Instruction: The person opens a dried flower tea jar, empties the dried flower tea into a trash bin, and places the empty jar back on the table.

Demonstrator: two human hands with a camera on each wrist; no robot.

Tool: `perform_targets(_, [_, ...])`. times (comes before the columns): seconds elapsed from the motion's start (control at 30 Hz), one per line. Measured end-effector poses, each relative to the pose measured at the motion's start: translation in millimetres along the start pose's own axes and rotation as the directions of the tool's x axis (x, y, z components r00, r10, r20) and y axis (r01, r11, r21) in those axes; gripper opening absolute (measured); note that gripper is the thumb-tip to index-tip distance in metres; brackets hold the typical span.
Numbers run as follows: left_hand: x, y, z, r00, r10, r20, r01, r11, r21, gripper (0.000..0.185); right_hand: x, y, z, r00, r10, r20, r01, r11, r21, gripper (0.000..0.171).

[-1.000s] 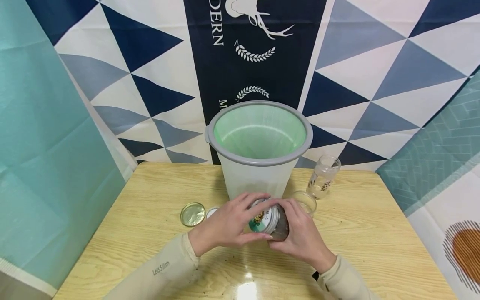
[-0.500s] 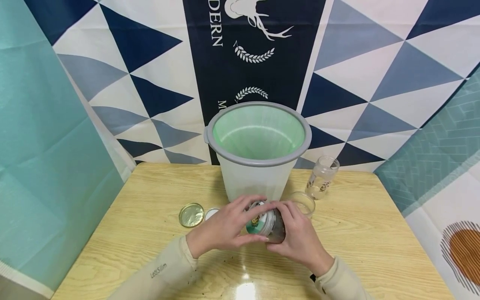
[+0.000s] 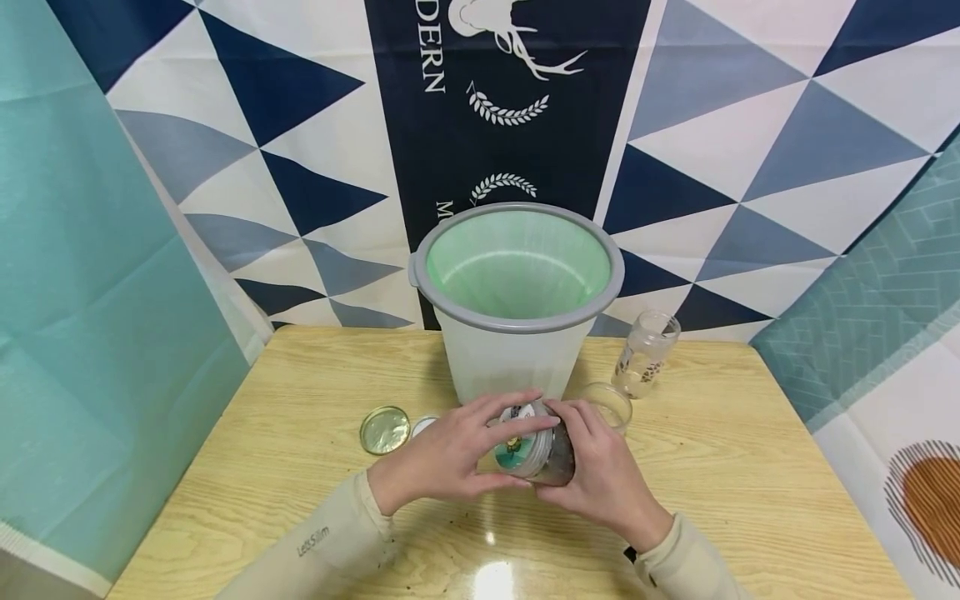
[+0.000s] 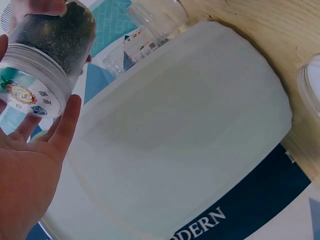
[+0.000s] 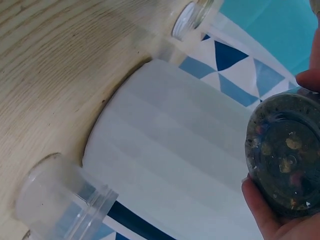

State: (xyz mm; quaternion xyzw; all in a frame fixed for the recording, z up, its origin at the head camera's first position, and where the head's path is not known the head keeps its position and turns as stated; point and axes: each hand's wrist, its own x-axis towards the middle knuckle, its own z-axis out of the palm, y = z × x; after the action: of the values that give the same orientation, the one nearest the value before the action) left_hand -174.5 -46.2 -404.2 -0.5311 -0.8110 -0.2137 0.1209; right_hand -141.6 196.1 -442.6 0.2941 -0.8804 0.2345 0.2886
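— What are you doing with that jar (image 3: pixel 542 446)?

— I'm holding it on its side just above the bench (image 3: pixel 300 467), near the middle of the front edge and just in front of the bin (image 3: pixel 517 350). My right hand (image 3: pixel 600 475) is wrapping its fingers round the dark, filled body, and my left hand (image 3: pixel 450 454) is curling its fingers round the ribbed lid (image 4: pixel 30 75), thumb underneath. I judge I'm unscrewing it; whether the lid is already turning loose, I cannot tell.

— And what is the next move asking of you?

— A firm hold on the body while the lid hand twists, I'd say, and keeping the jar level so the contents aren't spilling.

— How is it feeling?

— It looks like clear plastic, round and squat, packed with dark, grainy dried bits and a few yellowish pieces. The lid is carrying a printed sticker in green.

— What else is sitting around you?

— The bin is pale, translucent and tapered, with a grey rim and a green liner. An open clear jar (image 3: pixel 609 403) is standing just right of it, a small glass bottle (image 3: pixel 645 354) nearer the back right corner, and a gold metal lid (image 3: pixel 385 429) is lying flat to my left.
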Motion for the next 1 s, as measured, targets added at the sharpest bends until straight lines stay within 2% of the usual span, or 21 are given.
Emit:
perform_targets(0.3, [2.8, 3.7, -1.3, 0.991, -0.135, -0.013, 0.134, 0.989, -0.058, 0.081, 0.7, -2.1, -2.7, 0.999, -0.039, -0.005, 0.038, 0.997, -0.074, 0.104])
perform_targets(0.5, [2.5, 3.1, 0.2, 0.985, -0.17, -0.011, 0.168, 0.983, -0.077, 0.082, 1.4, -1.2, -3.3, 0.999, -0.051, -0.011, 0.049, 0.995, -0.084, 0.103])
perform_targets(0.67, [2.8, 2.1, 0.5, 0.989, -0.147, -0.007, 0.146, 0.987, -0.063, 0.094, -0.4, -0.8, -3.2, 0.999, -0.035, -0.009, 0.035, 0.998, -0.059, 0.106])
perform_targets(0.77, [2.3, 1.6, -0.7, 0.994, -0.109, -0.005, 0.108, 0.993, -0.049, 0.101, -1.1, -0.9, -3.3, 1.0, -0.016, -0.006, 0.016, 0.999, -0.03, 0.104])
perform_targets(0.9, [1.6, 1.3, -3.1, 1.0, -0.027, -0.013, 0.026, 0.998, -0.049, 0.094, -1.9, -1.0, -4.0, 1.0, 0.016, 0.002, -0.017, 0.999, 0.032, 0.099])
perform_targets(1.0, [2.3, 0.7, -3.9, 0.999, -0.002, -0.033, 0.0, 0.998, -0.07, 0.085, -2.7, -0.5, -4.5, 0.999, 0.033, 0.009, -0.034, 0.997, 0.066, 0.096])
